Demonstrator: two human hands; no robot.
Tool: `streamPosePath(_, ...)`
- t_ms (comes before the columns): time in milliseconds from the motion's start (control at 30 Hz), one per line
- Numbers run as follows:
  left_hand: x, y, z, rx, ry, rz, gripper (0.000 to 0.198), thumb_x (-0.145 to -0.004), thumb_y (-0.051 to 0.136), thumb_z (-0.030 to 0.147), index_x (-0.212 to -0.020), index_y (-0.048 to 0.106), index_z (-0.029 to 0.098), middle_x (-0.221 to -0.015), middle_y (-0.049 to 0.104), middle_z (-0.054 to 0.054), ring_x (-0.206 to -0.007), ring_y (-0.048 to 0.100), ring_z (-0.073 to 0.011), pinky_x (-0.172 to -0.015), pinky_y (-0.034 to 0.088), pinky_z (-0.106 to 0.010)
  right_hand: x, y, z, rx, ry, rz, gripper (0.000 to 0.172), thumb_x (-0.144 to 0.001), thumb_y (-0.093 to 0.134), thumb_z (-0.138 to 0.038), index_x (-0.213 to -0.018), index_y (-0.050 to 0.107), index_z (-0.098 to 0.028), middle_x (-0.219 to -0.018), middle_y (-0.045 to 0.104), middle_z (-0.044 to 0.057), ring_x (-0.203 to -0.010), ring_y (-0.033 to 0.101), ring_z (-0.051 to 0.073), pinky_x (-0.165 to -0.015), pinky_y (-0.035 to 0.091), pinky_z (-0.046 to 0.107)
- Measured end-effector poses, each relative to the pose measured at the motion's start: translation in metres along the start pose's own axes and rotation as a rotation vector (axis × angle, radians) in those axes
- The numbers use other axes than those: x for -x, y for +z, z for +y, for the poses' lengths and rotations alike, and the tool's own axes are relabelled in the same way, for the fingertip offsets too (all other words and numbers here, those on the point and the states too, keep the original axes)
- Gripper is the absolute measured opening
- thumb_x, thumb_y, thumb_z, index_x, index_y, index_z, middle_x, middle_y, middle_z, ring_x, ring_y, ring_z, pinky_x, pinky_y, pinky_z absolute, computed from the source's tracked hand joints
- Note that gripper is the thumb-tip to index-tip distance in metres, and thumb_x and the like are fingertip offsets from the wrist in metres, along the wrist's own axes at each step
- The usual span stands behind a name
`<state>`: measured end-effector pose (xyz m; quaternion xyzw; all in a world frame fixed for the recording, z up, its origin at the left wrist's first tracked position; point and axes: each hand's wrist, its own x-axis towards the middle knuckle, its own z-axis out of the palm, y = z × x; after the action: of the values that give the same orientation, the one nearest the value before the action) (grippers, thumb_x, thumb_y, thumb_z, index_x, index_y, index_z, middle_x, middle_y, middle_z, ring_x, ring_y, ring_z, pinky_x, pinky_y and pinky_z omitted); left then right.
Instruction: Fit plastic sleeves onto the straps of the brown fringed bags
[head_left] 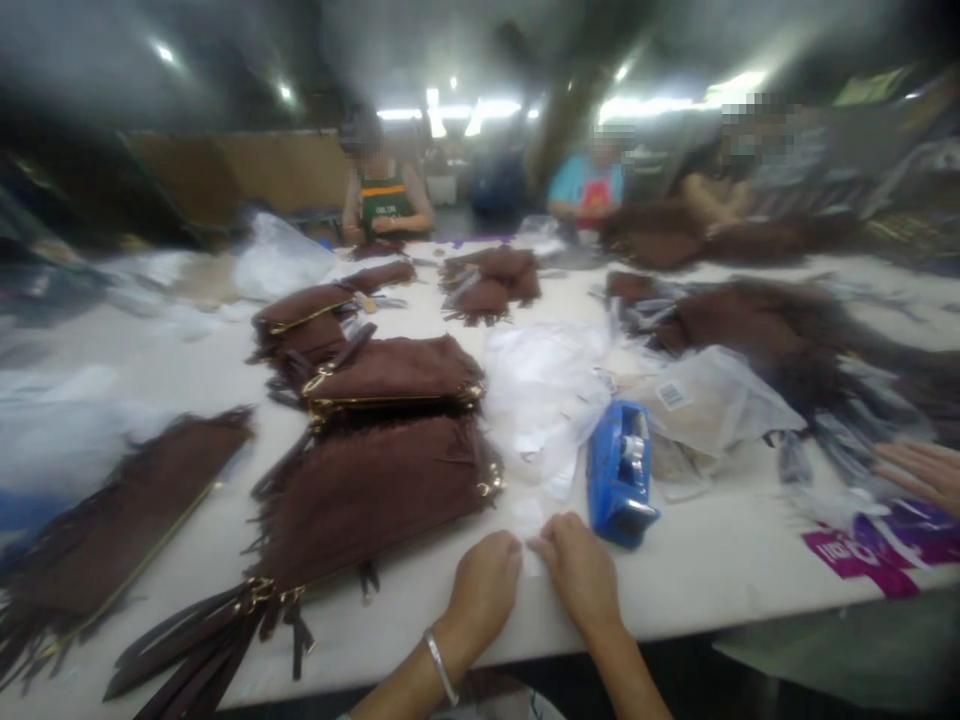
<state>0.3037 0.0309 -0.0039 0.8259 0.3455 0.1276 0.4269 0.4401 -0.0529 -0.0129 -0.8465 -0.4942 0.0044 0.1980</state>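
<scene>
My left hand and my right hand rest close together on the white table near its front edge. Both have their fingers curled and pinched on a small piece of thin white paper or plastic between them. A silver bracelet sits on my left wrist. A blue tape dispenser stands just right of my right hand. A brown fringed suede bag with gold hardware lies just left of my left hand.
More brown fringed bags lie in stacks across the table, one at the far left. Crumpled clear plastic bags sit behind the dispenser. Another person's hand reaches in at right. Several people sit at the far side.
</scene>
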Motion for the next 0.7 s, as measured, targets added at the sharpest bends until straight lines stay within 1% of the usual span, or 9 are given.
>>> streamPosePath(67,0.001,0.001,-0.002,-0.027,0.019,0.001,0.023,-0.089,0.039,0.019,-0.088,0.062,0.018,-0.087,0.065,-0.007,-0.082,0.058,-0.0198,-0.073,0.039,-0.029,-0.003,0.001,0.003,0.014,0.009,-0.003,0.023,-0.093,0.048,-0.039,-0.075,0.051,-0.024,-0.075,0.059,0.001,-0.069,0.061,0.020,-0.058,0.041,0.030)
streamPosePath(167,0.003,0.004,-0.006,-0.030,0.022,0.007,0.023,-0.089,0.040,0.020,-0.091,0.062,0.019,-0.090,0.065,-0.007,-0.084,0.058,-0.0206,-0.075,0.040,-0.029,-0.002,0.007,0.008,0.053,0.014,0.073,0.024,-0.094,0.044,-0.041,-0.078,0.052,-0.024,-0.077,0.060,0.002,-0.065,0.061,0.020,-0.054,0.040,0.030)
streamPosePath(267,0.006,0.009,-0.006,-0.076,0.049,0.031,0.024,-0.091,0.038,0.020,-0.097,0.062,0.020,-0.094,0.063,-0.008,-0.088,0.056,-0.0214,-0.078,0.040,-0.030,0.001,0.015,0.010,0.079,-0.004,0.198,0.029,-0.093,0.043,-0.048,-0.101,0.053,-0.022,-0.092,0.062,0.008,-0.078,0.064,0.024,-0.058,0.045,0.032)
streamPosePath(333,0.009,0.012,-0.004,-0.151,0.079,0.029,0.025,-0.090,0.038,0.018,-0.102,0.060,0.020,-0.098,0.061,-0.009,-0.091,0.055,-0.0223,-0.080,0.040,-0.032,0.002,0.018,0.010,0.077,-0.035,0.223,0.037,-0.091,0.045,-0.051,-0.113,0.050,-0.022,-0.099,0.061,0.010,-0.086,0.064,0.027,-0.062,0.047,0.033)
streamPosePath(400,0.011,0.013,-0.001,-0.214,0.107,0.021,0.024,-0.088,0.041,0.016,-0.103,0.059,0.020,-0.100,0.059,-0.009,-0.093,0.053,-0.0228,-0.081,0.040,-0.033,0.002,0.018,0.009,0.054,-0.044,0.170,0.030,-0.091,0.047,-0.048,-0.107,0.053,-0.024,-0.097,0.061,0.009,-0.085,0.064,0.026,-0.062,0.047,0.033)
streamPosePath(467,0.013,0.012,-0.001,-0.218,0.125,0.017,0.021,-0.086,0.044,0.014,-0.100,0.059,0.020,-0.101,0.058,-0.007,-0.093,0.053,-0.0220,-0.081,0.040,-0.032,0.001,0.016,0.009,0.010,-0.038,0.092,0.021,-0.092,0.047,-0.044,-0.093,0.056,-0.025,-0.092,0.060,0.005,-0.081,0.063,0.023,-0.062,0.046,0.032)
streamPosePath(533,0.012,0.009,-0.003,-0.164,0.127,0.019,0.019,-0.085,0.046,0.014,-0.096,0.059,0.020,-0.099,0.059,-0.006,-0.091,0.054,-0.0206,-0.080,0.040,-0.031,0.000,0.014,0.009,-0.032,-0.039,0.044,0.021,-0.092,0.046,-0.042,-0.082,0.055,-0.025,-0.086,0.059,0.003,-0.077,0.062,0.022,-0.063,0.045,0.032)
streamPosePath(633,0.006,0.005,-0.008,-0.038,0.091,0.070,0.016,-0.084,0.049,0.016,-0.094,0.060,0.020,-0.094,0.060,-0.005,-0.089,0.055,-0.0197,-0.079,0.041,-0.031,0.002,0.012,0.009,-0.070,-0.024,0.058,0.024,-0.094,0.042,-0.041,-0.080,0.053,-0.024,-0.083,0.058,0.004,-0.078,0.061,0.022,-0.065,0.044,0.033)
streamPosePath(700,-0.001,0.006,-0.011,0.097,0.010,0.109,0.014,-0.083,0.049,0.019,-0.092,0.060,0.019,-0.090,0.061,-0.005,-0.083,0.057,-0.0186,-0.075,0.043,-0.030,0.005,0.010,0.008,-0.122,0.022,0.070,0.025,-0.094,0.041,-0.041,-0.081,0.052,-0.024,-0.083,0.059,0.004,-0.078,0.061,0.023,-0.066,0.044,0.033)
